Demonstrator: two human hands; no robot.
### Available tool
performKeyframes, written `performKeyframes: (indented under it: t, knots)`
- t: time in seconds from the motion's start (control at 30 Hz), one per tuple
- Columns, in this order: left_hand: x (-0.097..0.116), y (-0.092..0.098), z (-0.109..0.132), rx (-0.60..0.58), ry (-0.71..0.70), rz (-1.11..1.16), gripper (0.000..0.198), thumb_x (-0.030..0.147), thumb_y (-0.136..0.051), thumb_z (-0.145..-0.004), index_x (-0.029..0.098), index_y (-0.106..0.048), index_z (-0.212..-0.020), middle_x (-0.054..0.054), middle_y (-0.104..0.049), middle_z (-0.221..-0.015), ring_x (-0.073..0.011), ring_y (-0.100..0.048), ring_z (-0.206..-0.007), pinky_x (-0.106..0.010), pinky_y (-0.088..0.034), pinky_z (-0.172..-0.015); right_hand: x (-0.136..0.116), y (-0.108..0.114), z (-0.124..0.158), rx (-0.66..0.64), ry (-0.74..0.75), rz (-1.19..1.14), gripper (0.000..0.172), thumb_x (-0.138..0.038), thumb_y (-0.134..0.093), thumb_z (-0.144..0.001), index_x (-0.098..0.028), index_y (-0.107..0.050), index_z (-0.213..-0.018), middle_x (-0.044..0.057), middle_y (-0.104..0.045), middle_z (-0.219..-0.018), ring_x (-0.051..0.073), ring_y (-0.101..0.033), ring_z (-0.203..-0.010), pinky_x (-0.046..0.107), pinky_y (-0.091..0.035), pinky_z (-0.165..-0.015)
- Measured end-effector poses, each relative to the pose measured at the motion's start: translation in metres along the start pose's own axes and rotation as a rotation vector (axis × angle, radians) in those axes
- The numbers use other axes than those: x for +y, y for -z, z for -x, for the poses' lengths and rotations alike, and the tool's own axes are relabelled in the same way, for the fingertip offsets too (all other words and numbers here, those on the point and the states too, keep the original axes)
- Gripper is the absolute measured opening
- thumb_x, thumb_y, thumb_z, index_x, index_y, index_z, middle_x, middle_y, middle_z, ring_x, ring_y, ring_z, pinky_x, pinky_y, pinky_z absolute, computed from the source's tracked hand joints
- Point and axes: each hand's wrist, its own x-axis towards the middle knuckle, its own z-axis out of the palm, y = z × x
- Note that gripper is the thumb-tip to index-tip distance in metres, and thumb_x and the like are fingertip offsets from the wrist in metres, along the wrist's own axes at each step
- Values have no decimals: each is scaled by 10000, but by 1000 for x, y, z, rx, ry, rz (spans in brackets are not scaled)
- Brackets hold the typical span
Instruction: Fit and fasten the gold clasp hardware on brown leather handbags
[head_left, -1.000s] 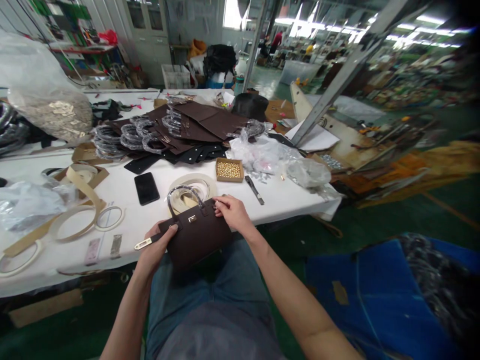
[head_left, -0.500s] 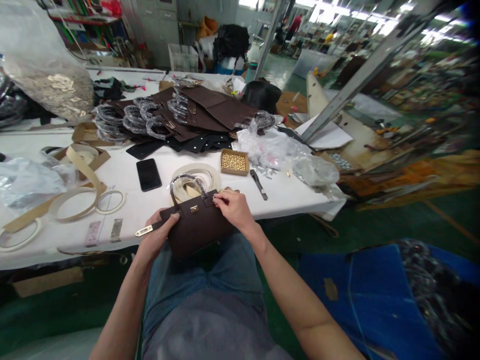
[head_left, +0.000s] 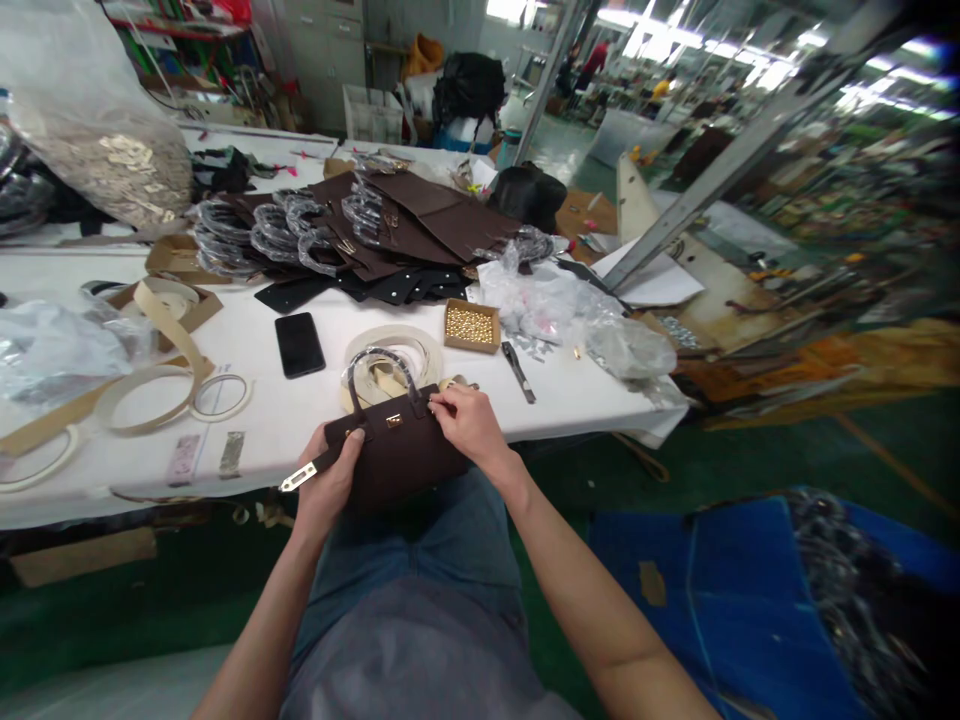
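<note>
A small dark brown handbag rests above my lap at the table's front edge, its looped handle wrapped in clear plastic. My left hand grips the bag's left end, thumb on the front near the top. From under that hand a brown strap sticks out, tipped with a gold-coloured metal plate. At the bag's upper right corner, my right hand is closed in a pinch. Something tiny and shiny shows at those fingertips, too small to name. A gold clasp sits at the bag's front centre.
Behind the bag lie a roll of cream tape, a box of gold studs, a black cutter knife and a phone. Brown bag pieces are heaped farther back. A metal post slants up at right.
The bag and both hands have shifted slightly to the right in view. The strap's metal plate has swung a little downward. Both hands keep their places on the bag.
</note>
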Motion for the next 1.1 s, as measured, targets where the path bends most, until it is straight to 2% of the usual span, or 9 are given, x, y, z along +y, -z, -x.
performKeyframes:
  t: [0.27, 0.7, 0.9, 1.03, 1.1]
  knots:
    - [20, -18, 26, 169, -50, -104, 295, 533, -679, -1084, 260, -676, -971, -22, -716, -920, -267, -654, -870, -391, -501, -829, 2, 4, -1, -27, -27, -31, 145, -100, -750, -1019, -218, -824, -979, 64, -839, -1063, 243, -778, -990, 371, -585, -960]
    - [16, -25, 32, 205, -50, -159, 328, 560, -649, -1100, 245, -702, -1028, -57, -724, -980, -286, -667, -906, -413, -516, -882, 9, 14, -7, -163, -98, -71, 155, -77, -795, -964, -223, -846, -964, 49, -850, -1003, 233, -782, -930, 336, -588, -870]
    - [14, -32, 33, 206, -29, -151, 315, 553, -659, -1083, 247, -725, -1045, -65, -743, -999, -298, -674, -936, -418, -514, -911, 8, 27, -11, -239, -154, -43, 208, -34, -798, -934, -230, -865, -935, 33, -851, -924, 225, -778, -845, 313, -567, -803]
    - [12, -21, 40, 230, -37, -210, 301, 546, -662, -1084, 253, -732, -1083, -88, -748, -1049, -332, -709, -999, -475, -537, -975, -2, 14, -14, -243, -163, 37, 208, -41, -802, -933, -238, -865, -912, 61, -859, -949, 251, -792, -888, 339, -599, -857]
    - [18, -19, 40, 183, -1, -194, 291, 549, -668, -1082, 278, -744, -1158, -111, -752, -1140, -375, -715, -1111, -535, -549, -1043, -19, 3, -9, -206, -194, 156, 191, -42, -793, -923, -220, -859, -898, 107, -857, -953, 277, -802, -919, 358, -614, -867]
